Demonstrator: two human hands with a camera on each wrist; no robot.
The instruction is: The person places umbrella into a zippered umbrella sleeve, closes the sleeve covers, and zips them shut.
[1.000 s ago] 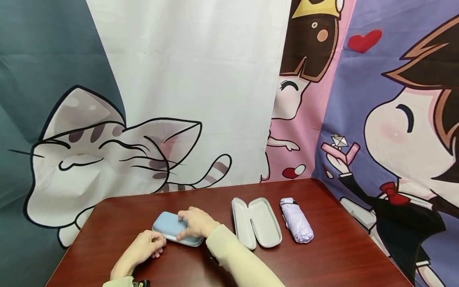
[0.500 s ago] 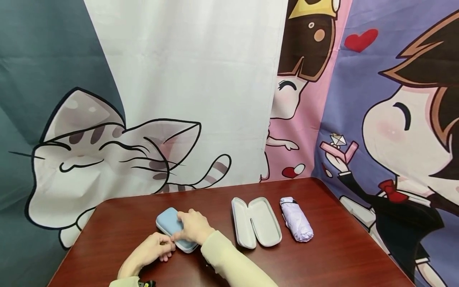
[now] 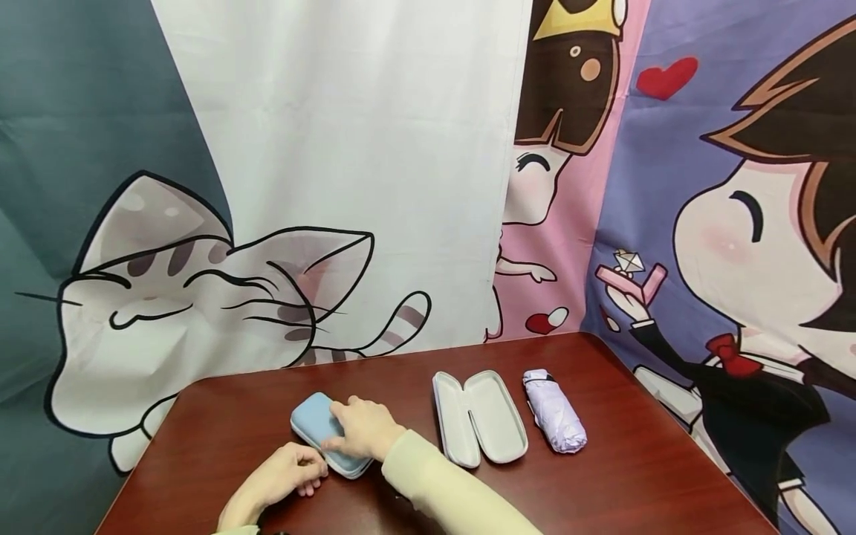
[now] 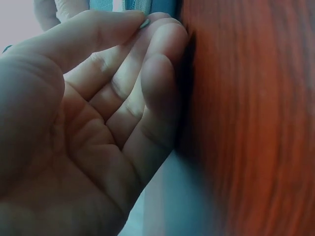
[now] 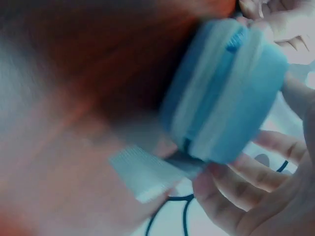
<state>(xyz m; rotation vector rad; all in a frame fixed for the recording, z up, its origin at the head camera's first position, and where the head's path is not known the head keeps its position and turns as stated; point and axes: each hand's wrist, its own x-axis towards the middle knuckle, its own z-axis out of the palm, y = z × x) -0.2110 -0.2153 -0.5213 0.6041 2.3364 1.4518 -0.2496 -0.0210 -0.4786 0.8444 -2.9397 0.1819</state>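
A light blue zippered case (image 3: 314, 416) lies closed and slanted on the table. My right hand (image 3: 364, 427) grips it from above, fingers over the far side and thumb at the near side. In the right wrist view, the zipper seam of the case (image 5: 266, 83) runs between two pale bands, and a pale ribbed tab (image 5: 147, 172) sticks out by its end. My left hand (image 3: 287, 472) is at the near edge of the case. The left wrist view shows its thumb and index finger pinching a small pale zipper pull (image 4: 144, 23), mostly hidden by the fingertips.
An opened grey hard case (image 3: 495, 423) lies right of the right hand, its pale inside facing up. Beyond it is a folded lilac umbrella (image 3: 555, 412). The reddish-brown table (image 3: 602, 475) ends at a printed cartoon curtain (image 3: 401, 186) behind.
The blue case has turned clockwise, its right end coming nearer. My left hand has moved right along with its near edge, while my right hand keeps its grip on top.
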